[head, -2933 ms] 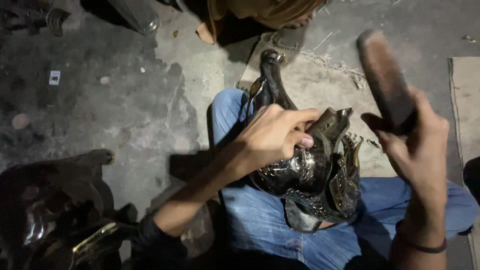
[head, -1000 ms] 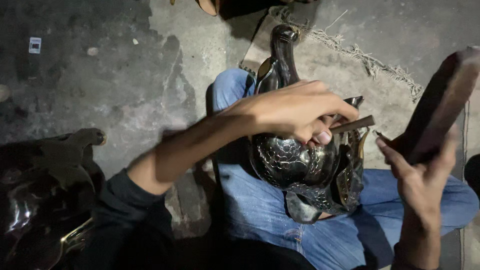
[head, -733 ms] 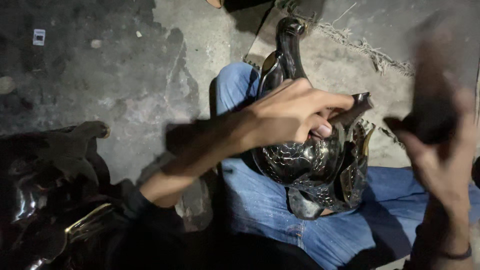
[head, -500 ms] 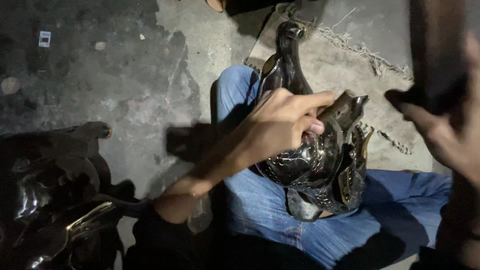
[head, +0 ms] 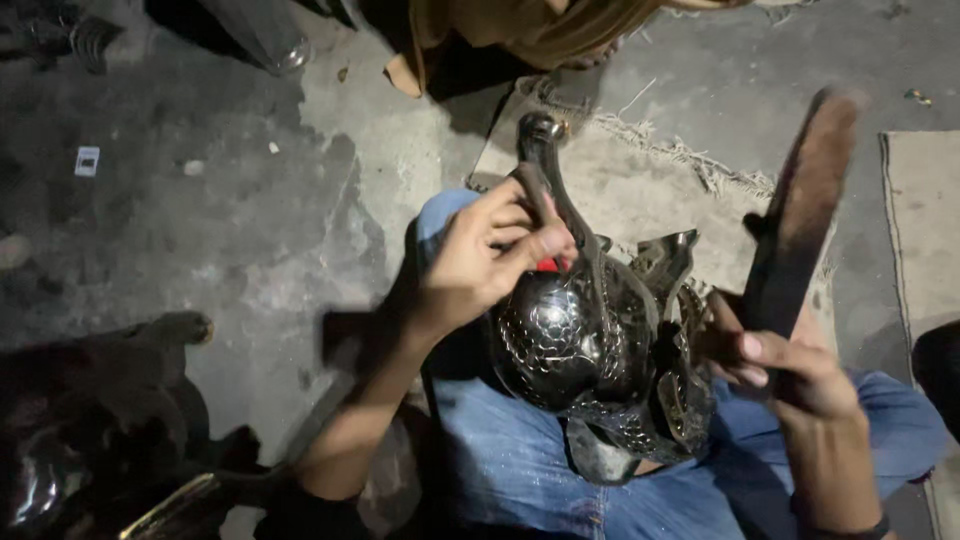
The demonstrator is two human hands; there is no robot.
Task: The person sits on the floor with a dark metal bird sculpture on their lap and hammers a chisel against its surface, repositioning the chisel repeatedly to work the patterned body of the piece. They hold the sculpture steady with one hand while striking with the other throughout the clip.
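Figure: dark embossed metal bird [head: 590,350] is lying across the person's lap, on blue jeans [head: 500,460], its long neck pointing away.
Left hand: left hand [head: 490,260] is pressing on the bird where neck meets body, fingers curled around a small red-tipped item.
Right hand: right hand [head: 790,370] is gripping a long dark brush [head: 800,210], fingers closed around its lower end, bristles raised beside the bird.
Surroundings: another dark metal figure [head: 90,430] is standing on the concrete floor [head: 230,230] at left.

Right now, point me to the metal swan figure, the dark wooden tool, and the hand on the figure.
metal swan figure [head: 565,345], head view, on its scaled round body.
dark wooden tool [head: 800,215], head view, mid-length of the raised bar.
left hand [head: 480,265], head view, on its back.
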